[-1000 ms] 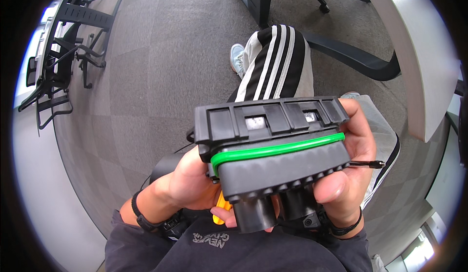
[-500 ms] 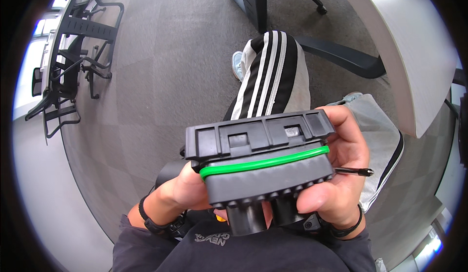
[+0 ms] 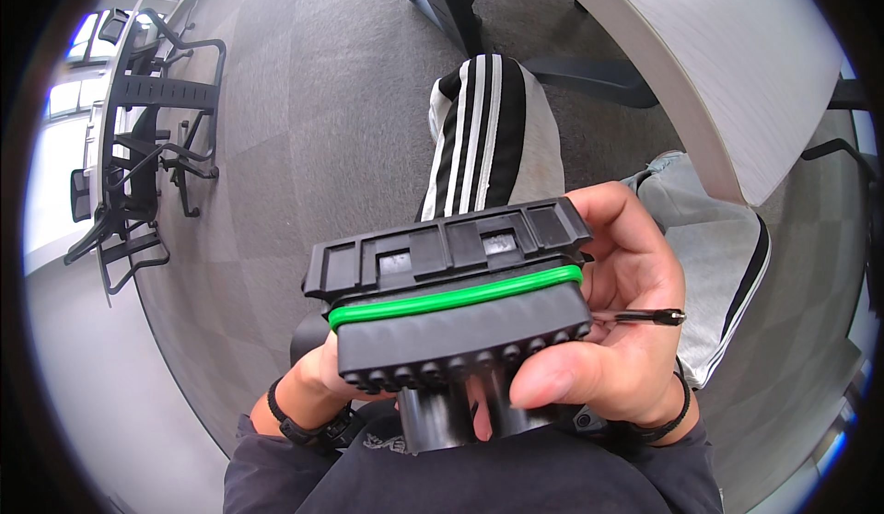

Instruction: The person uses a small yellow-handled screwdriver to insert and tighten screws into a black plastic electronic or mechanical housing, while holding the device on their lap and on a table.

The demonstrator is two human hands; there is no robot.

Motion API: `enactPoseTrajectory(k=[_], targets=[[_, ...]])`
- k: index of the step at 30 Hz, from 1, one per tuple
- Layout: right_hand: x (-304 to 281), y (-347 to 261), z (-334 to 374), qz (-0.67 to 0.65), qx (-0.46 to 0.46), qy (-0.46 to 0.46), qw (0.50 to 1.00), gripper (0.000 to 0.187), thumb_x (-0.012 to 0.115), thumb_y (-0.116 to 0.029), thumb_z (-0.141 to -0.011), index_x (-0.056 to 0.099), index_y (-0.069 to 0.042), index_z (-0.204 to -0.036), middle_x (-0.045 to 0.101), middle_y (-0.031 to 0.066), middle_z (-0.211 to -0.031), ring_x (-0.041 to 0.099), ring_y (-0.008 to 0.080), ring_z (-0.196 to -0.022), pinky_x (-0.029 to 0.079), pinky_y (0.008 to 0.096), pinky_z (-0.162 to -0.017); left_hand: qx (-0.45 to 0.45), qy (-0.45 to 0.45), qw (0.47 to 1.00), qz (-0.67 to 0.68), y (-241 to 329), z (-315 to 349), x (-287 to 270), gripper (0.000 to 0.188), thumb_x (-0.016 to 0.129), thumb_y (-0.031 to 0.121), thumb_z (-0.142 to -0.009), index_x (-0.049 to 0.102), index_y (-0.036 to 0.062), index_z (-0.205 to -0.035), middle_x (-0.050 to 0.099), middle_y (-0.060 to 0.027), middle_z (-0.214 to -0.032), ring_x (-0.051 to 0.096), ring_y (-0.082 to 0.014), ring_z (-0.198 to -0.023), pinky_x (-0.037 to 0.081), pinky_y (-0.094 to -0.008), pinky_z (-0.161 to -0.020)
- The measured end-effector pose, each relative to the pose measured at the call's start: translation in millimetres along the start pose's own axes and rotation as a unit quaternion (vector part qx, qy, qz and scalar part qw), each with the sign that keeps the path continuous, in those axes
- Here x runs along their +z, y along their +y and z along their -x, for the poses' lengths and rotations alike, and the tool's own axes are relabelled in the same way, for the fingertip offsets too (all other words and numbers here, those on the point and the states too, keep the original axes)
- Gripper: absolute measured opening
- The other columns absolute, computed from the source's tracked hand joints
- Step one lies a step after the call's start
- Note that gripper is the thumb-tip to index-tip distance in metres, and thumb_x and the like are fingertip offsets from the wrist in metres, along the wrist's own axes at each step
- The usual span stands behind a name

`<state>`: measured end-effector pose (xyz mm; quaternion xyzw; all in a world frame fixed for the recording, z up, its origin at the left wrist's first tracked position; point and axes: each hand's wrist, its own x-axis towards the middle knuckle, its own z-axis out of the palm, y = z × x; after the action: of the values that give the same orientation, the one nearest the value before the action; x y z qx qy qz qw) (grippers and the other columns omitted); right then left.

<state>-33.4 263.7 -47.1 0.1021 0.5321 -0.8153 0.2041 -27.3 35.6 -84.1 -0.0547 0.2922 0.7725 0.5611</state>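
Note:
Held in front of my body is a black plastic housing [image 3: 460,330] with a bright green seal strip [image 3: 460,295] round its middle. Its upper part is a ribbed frame with two square openings, and small round knobs line its lower edge. Two black cylinders [image 3: 437,422] stick out beneath. My right hand [image 3: 626,302] grips the right end, thumb in front below, fingers behind. A thin dark pen-like rod [image 3: 649,316] juts out of that hand to the right. My left hand [image 3: 324,367] holds the left end from below and behind; most of its fingers are hidden.
A pale table [image 3: 737,72] reaches in at the upper right, close to my leg. Beyond my knees are a dark chair base [image 3: 589,79] and grey carpet [image 3: 313,99]. Several black chairs [image 3: 166,95] stand along a table at the far left.
The housing sits further left in the picture and is turned slightly, showing more of its knobbed lower edge. The view of the room has shifted too. Both hands keep their hold.

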Motion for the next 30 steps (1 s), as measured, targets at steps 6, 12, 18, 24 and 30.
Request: enactPoseTrajectory(k=[6,12,18,24,30], targets=[[-5,2,3,-0.009,-0.01,0.002,1.0,0.08,0.091,-0.018,-0.053,0.04,0.004,-0.111,0.06,0.012,-0.104,0.062,0.0153,-0.092,0.05,0.0268,-0.079,-0.003,0.013,1.0,0.002,-8,3,-4,0.055,0.041,0.038,-0.092,0.044,-0.0043,-0.128,0.058,-0.0205,-0.11,0.064,-0.0285,-0.085,0.048,-0.0257,-0.054],[-8,3,6,-0.019,-0.015,0.007,1.0,0.078,0.09,-0.015,-0.054,0.04,0.004,-0.11,0.059,0.0124,-0.105,0.062,0.015,-0.092,0.05,0.0257,-0.078,-0.007,0.023,1.0,0.007,-15,10,-9,0.053,0.04,0.036,-0.093,0.044,-0.0038,-0.128,0.057,-0.0195,-0.113,0.064,-0.0254,-0.086,0.049,-0.0257,-0.056],[-10,4,7,-0.028,-0.013,0.005,1.0,0.076,0.089,-0.012,-0.055,0.04,0.004,-0.11,0.058,0.0129,-0.105,0.062,0.0147,-0.092,0.05,0.0246,-0.077,0.0,0.042,0.999,0.001,-22,15,-11,0.051,0.039,0.034,-0.094,0.044,-0.0031,-0.129,0.057,-0.018,-0.116,0.063,-0.0211,-0.088,0.05,-0.0259,-0.059],[-11,5,9,-0.036,-0.012,0.004,0.999,0.074,0.089,-0.01,-0.055,0.04,0.004,-0.11,0.058,0.0133,-0.106,0.062,0.0144,-0.091,0.051,0.0236,-0.075,-0.003,0.029,0.999,-0.014,-16,11,-5,0.046,0.041,0.028,-0.094,0.045,-0.0008,-0.129,0.056,-0.014,-0.121,0.058,-0.018,-0.101,0.047,-0.029,-0.079],[-13,6,8,-0.055,-0.015,0.008,0.998,0.072,0.088,-0.007,-0.056,0.04,0.004,-0.109,0.057,0.0138,-0.106,0.062,0.0141,-0.091,0.051,0.0225,-0.074,0.025,0.051,0.983,-0.175,0,-4,11,0.044,0.043,0.023,-0.094,0.044,-0.0006,-0.13,0.053,-0.0142,-0.125,0.055,-0.0215,-0.109,0.046,-0.0324,-0.091]])
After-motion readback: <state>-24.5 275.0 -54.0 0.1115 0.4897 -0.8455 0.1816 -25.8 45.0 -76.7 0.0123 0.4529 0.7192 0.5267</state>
